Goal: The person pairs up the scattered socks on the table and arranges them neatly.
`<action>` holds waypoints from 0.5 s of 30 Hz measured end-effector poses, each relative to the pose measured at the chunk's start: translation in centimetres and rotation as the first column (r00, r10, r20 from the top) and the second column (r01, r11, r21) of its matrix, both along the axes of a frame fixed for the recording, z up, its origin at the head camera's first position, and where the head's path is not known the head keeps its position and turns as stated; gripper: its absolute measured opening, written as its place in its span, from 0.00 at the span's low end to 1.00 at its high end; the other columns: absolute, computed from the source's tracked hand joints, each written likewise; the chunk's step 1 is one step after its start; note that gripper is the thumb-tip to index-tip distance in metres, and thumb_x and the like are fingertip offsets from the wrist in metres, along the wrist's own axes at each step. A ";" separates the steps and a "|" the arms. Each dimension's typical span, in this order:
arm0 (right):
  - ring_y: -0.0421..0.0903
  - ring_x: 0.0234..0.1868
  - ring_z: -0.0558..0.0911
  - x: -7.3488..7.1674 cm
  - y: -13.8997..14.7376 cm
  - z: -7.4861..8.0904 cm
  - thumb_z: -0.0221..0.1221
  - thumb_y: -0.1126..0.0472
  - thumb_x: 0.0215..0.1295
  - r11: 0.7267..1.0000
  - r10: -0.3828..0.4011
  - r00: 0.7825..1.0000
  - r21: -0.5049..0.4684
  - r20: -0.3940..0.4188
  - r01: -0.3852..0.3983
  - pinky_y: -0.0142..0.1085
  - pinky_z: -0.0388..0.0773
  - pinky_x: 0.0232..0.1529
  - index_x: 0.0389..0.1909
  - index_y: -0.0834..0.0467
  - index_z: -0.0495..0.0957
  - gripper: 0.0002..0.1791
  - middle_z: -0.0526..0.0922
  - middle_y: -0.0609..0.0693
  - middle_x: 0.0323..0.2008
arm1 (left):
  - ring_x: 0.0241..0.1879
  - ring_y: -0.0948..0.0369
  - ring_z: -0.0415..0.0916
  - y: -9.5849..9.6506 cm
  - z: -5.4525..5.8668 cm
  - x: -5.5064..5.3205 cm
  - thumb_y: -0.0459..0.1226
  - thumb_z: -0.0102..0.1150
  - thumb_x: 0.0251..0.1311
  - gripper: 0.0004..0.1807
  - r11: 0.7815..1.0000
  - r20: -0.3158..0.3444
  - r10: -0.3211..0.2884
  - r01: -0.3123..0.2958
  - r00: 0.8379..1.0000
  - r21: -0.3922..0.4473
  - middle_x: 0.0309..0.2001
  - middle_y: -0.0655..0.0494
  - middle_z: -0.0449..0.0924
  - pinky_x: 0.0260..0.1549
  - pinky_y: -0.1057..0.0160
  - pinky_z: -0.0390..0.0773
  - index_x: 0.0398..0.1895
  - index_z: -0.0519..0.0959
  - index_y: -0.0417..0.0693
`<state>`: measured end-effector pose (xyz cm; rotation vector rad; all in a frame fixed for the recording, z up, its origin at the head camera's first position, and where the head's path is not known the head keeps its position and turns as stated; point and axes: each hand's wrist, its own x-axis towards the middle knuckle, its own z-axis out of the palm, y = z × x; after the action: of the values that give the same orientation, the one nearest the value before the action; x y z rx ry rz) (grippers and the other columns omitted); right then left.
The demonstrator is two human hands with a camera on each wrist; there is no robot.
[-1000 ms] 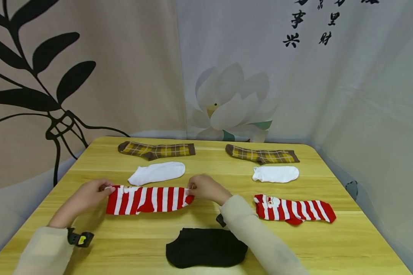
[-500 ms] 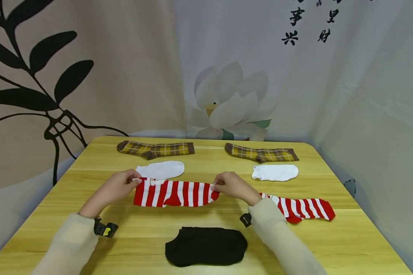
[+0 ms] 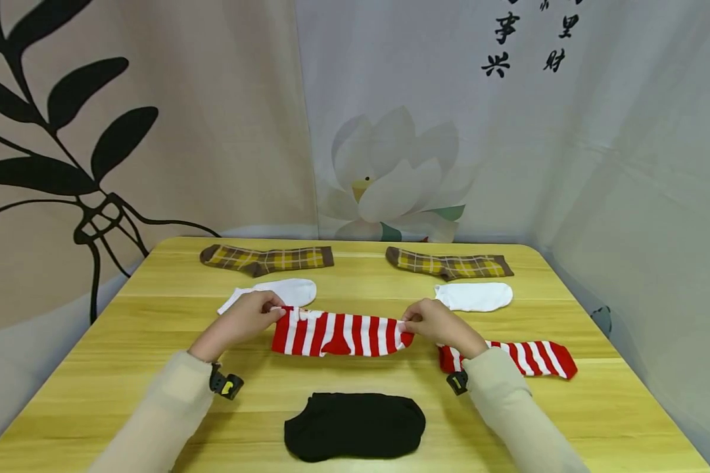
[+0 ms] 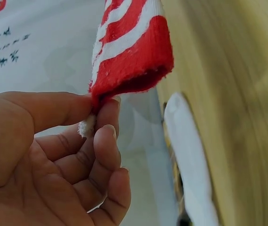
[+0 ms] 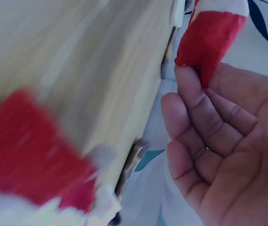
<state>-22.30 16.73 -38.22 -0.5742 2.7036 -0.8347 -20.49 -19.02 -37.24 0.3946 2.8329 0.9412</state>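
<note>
A red-and-white striped sock is stretched sideways above the table between both hands. My left hand pinches its cuff corner between thumb and forefinger; in the left wrist view the sock's red opening gapes beside the fingertips. At the other end, my right hand pinches the red toe. A second striped sock lies on the table at the right, partly hidden behind the right hand and wrist. The black sock lies flat below the held one.
Two brown-and-yellow plaid socks lie along the far edge of the wooden table. Nearer are two white socks, the left one partly covered by the left hand, the right one flat. Printed curtains hang behind.
Both hands have carried the striped sock to the right and lifted it off the table. The right forearm now covers part of the second striped sock.
</note>
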 end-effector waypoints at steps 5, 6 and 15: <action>0.41 0.27 0.76 -0.2 1.3 -0.8 0.60 0.63 0.65 0.999 -0.018 1.000 0.028 0.009 0.017 0.34 0.74 0.33 0.34 0.60 0.83 0.05 0.84 0.47 0.29 | 0.33 0.60 0.72 1.3 -1.2 -0.8 0.35 0.54 0.66 0.09 1.000 0.035 -0.018 0.017 0.999 0.006 0.37 0.50 0.81 0.33 0.61 0.73 0.42 0.79 0.38; 0.40 0.27 0.75 -0.2 1.4 -0.9 0.60 0.63 0.65 0.999 -0.024 1.000 0.032 0.011 0.023 0.34 0.74 0.33 0.34 0.60 0.83 0.05 0.84 0.47 0.29 | 0.33 0.60 0.72 1.5 -1.4 -0.9 0.35 0.54 0.66 0.09 1.000 0.042 -0.019 0.019 0.999 0.004 0.37 0.50 0.80 0.34 0.61 0.74 0.42 0.79 0.38; 0.40 0.24 0.71 -0.7 2.3 -2.5 0.62 0.64 0.63 0.999 -0.021 1.000 0.044 0.002 0.021 0.33 0.70 0.29 0.30 0.60 0.83 0.05 0.82 0.47 0.26 | 0.32 0.60 0.71 2.9 -2.8 -1.6 0.34 0.54 0.65 0.08 1.000 0.092 -0.022 0.024 0.995 -0.019 0.34 0.51 0.79 0.33 0.62 0.73 0.39 0.78 0.37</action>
<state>-23.01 18.99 -40.68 -0.5356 2.7236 -0.7782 -22.08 -16.10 -40.09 0.3702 2.7467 0.9018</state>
